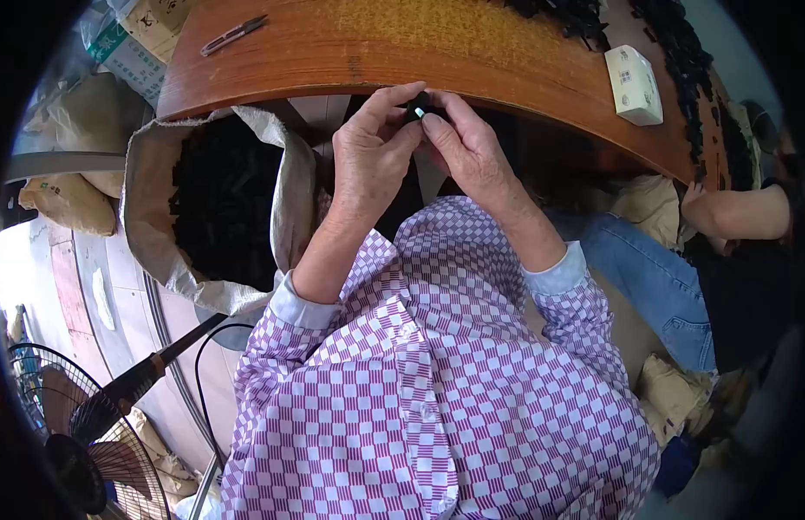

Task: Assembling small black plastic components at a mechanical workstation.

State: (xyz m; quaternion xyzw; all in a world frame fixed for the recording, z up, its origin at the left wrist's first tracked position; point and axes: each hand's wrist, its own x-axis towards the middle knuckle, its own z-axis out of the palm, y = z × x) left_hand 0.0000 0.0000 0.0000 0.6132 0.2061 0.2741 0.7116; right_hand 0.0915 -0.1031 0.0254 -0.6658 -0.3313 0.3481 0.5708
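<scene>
My left hand (368, 152) and my right hand (473, 149) meet just off the table's near edge, fingers closed in a pinch. Between the fingertips is a small black piece (417, 101) with a pale bluish-white spot by my right thumb. The fingers cover most of it, so its kind does not show. To the left of my left hand stands a wide-mouthed white woven sack (148, 199), holding a heap of black pieces (224, 204).
On the wooden table (350, 43) lie thread snips (234, 35), a white pack (635, 85) and dark strips (680, 52) at right. A person's arm (740, 214) reaches in from the right. A fan (81, 442) stands lower left, with paper sacks (70, 204) behind.
</scene>
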